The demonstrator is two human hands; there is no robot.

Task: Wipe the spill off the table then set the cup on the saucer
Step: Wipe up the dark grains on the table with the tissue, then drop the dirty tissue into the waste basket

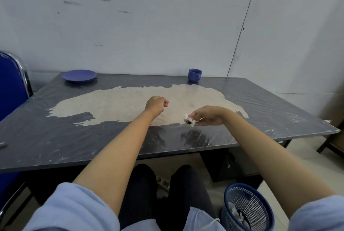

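A blue cup (pixel 194 75) stands upright at the far edge of the dark table (pixel 55 143), right of centre. A blue saucer (pixel 79 75) lies far off at the back left, with nothing on it. My right hand (pixel 208 116) hovers near the table's middle, pinching a small crumpled white tissue (pixel 189 120) with a dark stain on it. My left hand (pixel 157 103) is loosely curled just left of it, fingers closed and holding nothing. A wide pale beige patch (pixel 121 104) spreads across the tabletop beneath both hands.
A blue mesh wastebasket (pixel 247 208) with crumpled tissues inside stands on the floor at lower right. A blue chair (pixel 11 83) stands at the table's left side. A white wall runs right behind the table. My legs are under the table's front edge.
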